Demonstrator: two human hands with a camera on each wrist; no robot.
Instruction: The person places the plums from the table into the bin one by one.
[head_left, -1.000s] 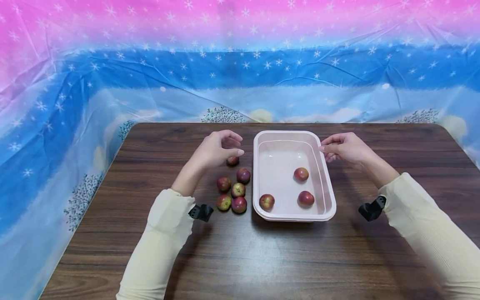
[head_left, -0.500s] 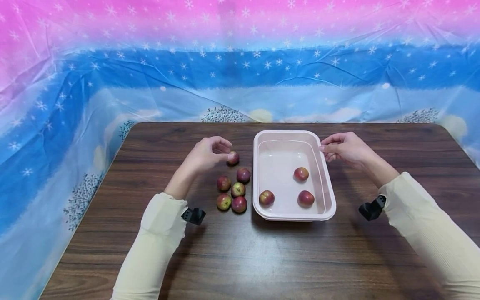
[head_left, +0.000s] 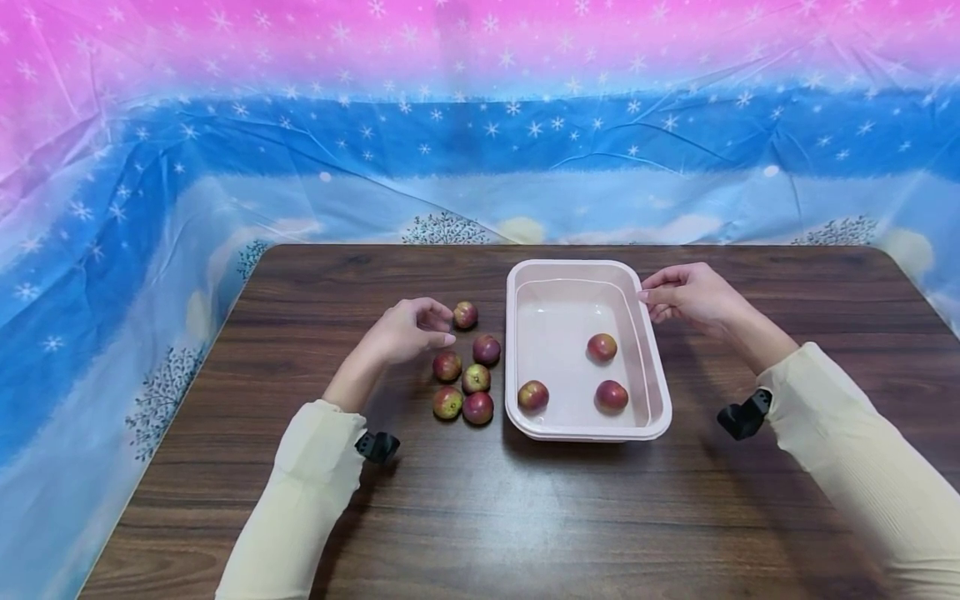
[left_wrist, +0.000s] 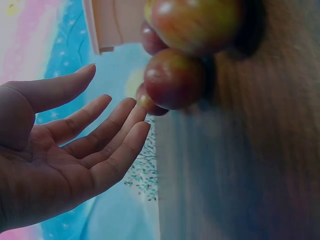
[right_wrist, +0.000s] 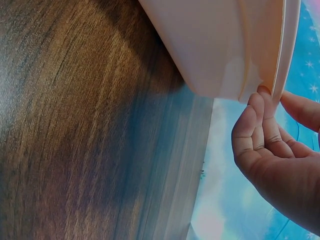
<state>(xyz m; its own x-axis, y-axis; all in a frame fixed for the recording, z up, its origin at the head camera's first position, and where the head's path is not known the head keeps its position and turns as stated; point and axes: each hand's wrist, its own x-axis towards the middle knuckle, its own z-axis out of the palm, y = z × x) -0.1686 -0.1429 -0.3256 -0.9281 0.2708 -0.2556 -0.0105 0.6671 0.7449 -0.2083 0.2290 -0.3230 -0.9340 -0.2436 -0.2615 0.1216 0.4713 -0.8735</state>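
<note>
My left hand [head_left: 401, 332] hovers just left of a loose group of red and yellow-green plums [head_left: 447, 366] on the table. In the left wrist view its fingers [left_wrist: 120, 162] are relaxed and apart from the thumb, with nothing between them. The farthest plum [head_left: 465, 315] lies close to its fingertips. With thumb and fingers, my right hand [head_left: 693, 296] pinches the right rim of a pale pink plastic tub [head_left: 585, 434]. In the right wrist view, the fingers [right_wrist: 245, 122] curl beneath that rim. Three plums [head_left: 611, 397] lie inside the tub, spread over its bottom.
The brown wood-grain table [head_left: 480, 517] carries the tub near its middle. Behind it and along the left hangs a pink and blue snowflake cloth [head_left: 480, 125]. Black wrist cameras [head_left: 377, 447] sit at both cuffs.
My left hand has drawn back left and toward the near side, leaving the farthest plum fully in view. The right hand, the tub and its three plums stay put.
</note>
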